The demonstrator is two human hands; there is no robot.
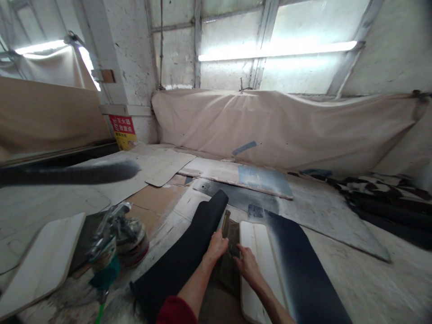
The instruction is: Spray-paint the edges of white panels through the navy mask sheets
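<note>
My left hand (218, 246) is closed around a slim tool with a yellowish-brown handle (226, 220). Its upper end sticks up past my fingers, and its kind is not clear. Just to the right, my right hand (246, 262) has thumb and fingers bent toward each other at a small dark shape I cannot make out. Both hands are above a dark brown strip of material (225, 276). A long black curved sheet (182, 252) lies left of my left hand. Beneath my right forearm is a white padded board (256, 243), with a dark navy panel (303, 261) beside it.
A spray gun (108, 229) and a stained can (137, 243) stand at the left, near another white board (47, 256). Paint-dusted boards (324, 211) cover the back of the table. Dark folded material (388, 198) lies far right, and a blurred dark roll (84, 173) juts in from the left.
</note>
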